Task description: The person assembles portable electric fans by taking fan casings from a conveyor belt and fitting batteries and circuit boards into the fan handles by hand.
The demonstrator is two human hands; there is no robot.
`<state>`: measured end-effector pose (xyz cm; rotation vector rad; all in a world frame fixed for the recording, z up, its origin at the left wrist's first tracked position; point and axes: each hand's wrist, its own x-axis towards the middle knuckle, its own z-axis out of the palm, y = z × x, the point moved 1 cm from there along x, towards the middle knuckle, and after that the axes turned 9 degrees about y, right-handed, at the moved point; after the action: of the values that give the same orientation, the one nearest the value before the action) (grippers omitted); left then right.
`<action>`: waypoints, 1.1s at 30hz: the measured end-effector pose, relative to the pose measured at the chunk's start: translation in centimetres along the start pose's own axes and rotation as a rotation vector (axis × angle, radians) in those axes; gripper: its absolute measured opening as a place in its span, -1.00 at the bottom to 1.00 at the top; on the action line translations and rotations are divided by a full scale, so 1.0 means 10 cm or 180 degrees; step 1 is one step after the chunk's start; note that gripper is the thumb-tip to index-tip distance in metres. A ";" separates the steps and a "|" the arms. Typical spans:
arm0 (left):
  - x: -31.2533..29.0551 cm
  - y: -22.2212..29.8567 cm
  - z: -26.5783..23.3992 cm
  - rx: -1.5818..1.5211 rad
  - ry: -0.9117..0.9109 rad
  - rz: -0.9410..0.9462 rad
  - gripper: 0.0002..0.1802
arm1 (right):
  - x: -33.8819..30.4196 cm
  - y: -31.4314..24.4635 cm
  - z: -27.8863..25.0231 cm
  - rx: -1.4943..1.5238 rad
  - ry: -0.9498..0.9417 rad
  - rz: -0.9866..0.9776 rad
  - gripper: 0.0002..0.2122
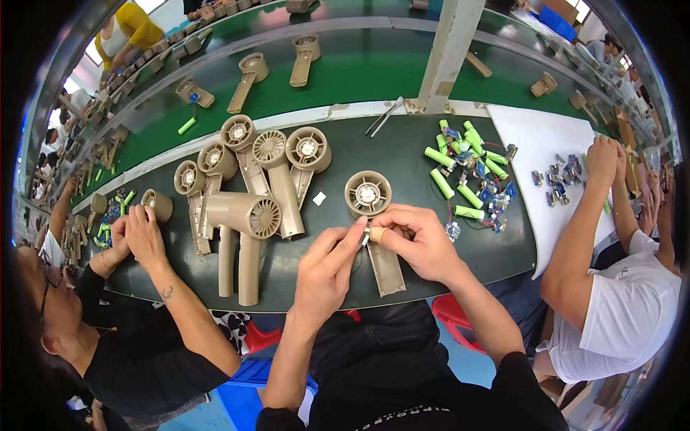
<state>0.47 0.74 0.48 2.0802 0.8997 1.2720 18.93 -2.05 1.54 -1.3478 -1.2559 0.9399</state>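
In front of me a beige hair dryer half-shell point(387, 276) lies with its round fan end point(368, 192) away from me and its open handle toward me. Above the top of the handle, my left hand point(327, 267) is closed in a pinch on a small white piece point(365, 237). My right hand point(420, 243) meets it there, thumb and fingers pinched together; a tan covering wraps its thumb. What the right fingertips grip is hidden. Several beige hair dryer housings point(251, 215) stand and lie to the left of my hands.
Green battery cells with wired circuit boards point(471, 169) lie right of the shell. Tweezers point(384, 116) rest near the back edge. A small white square point(319, 198) is on the dark table. Co-workers sit either side, beyond a white sheet point(521, 144) on the right. A green conveyor point(345, 72) runs behind.
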 end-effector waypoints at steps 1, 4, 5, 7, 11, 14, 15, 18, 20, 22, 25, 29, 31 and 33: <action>0.00 0.00 0.01 -0.0135 0.0027 -0.0055 -0.54 | 0.00 0.01 -0.01 0.0081 -0.0070 0.0149 -0.90; 0.00 0.02 0.00 -0.0334 0.0049 -0.0207 -0.54 | -0.01 -0.03 0.01 -0.0111 -0.0007 0.0074 -0.91; 0.01 0.03 -0.01 -0.0398 0.0044 -0.0302 -0.55 | -0.01 -0.04 0.03 -0.0385 0.0126 -0.0153 -0.90; 0.00 0.03 0.00 -0.0363 0.0031 -0.0333 -0.55 | -0.03 -0.06 0.09 -0.0852 0.0438 -0.0817 -0.90; -0.03 0.07 0.00 -0.0074 -0.0018 -0.0369 -0.54 | -0.05 -0.07 0.13 -0.1742 0.0880 -0.2124 -0.87; -0.04 0.02 0.01 -0.0084 0.0122 -0.0123 -0.54 | -0.05 -0.09 0.15 -0.1894 0.0885 -0.2349 -0.85; -0.04 0.02 0.02 -0.0096 0.0122 -0.0127 -0.54 | -0.05 -0.08 0.15 -0.1906 0.0882 -0.2344 -0.85; -0.04 0.02 0.02 -0.0105 0.0114 -0.0122 -0.55 | -0.05 -0.06 0.17 -0.1897 0.0854 -0.2410 -0.85; -0.05 0.00 0.02 -0.0147 0.0168 -0.0032 -0.55 | -0.06 -0.05 0.18 -0.1927 0.0887 -0.2412 -0.84; -0.05 0.02 0.00 -0.0146 0.0137 -0.0065 -0.54 | -0.07 -0.06 0.19 -0.1931 0.0880 -0.2416 -0.84; -0.04 0.02 0.00 -0.0196 0.0093 -0.0092 -0.54 | -0.07 -0.05 0.19 -0.1931 0.0876 -0.2449 -0.84; 0.00 0.02 -0.01 -0.0216 0.0013 -0.0046 -0.55 | -0.06 -0.06 0.16 -0.1939 0.0846 -0.2498 -0.85; 0.02 0.02 -0.01 -0.0229 -0.0026 -0.0039 -0.55 | -0.06 -0.05 0.14 -0.1937 0.0821 -0.2467 -0.85; 0.03 0.03 -0.01 -0.0233 -0.0052 -0.0009 -0.55 | -0.06 -0.06 0.13 -0.1933 0.0804 -0.2464 -0.85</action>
<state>0.53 0.80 0.92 2.0289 0.8362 1.2658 17.50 -2.51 1.82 -1.1938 -1.7360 -0.1643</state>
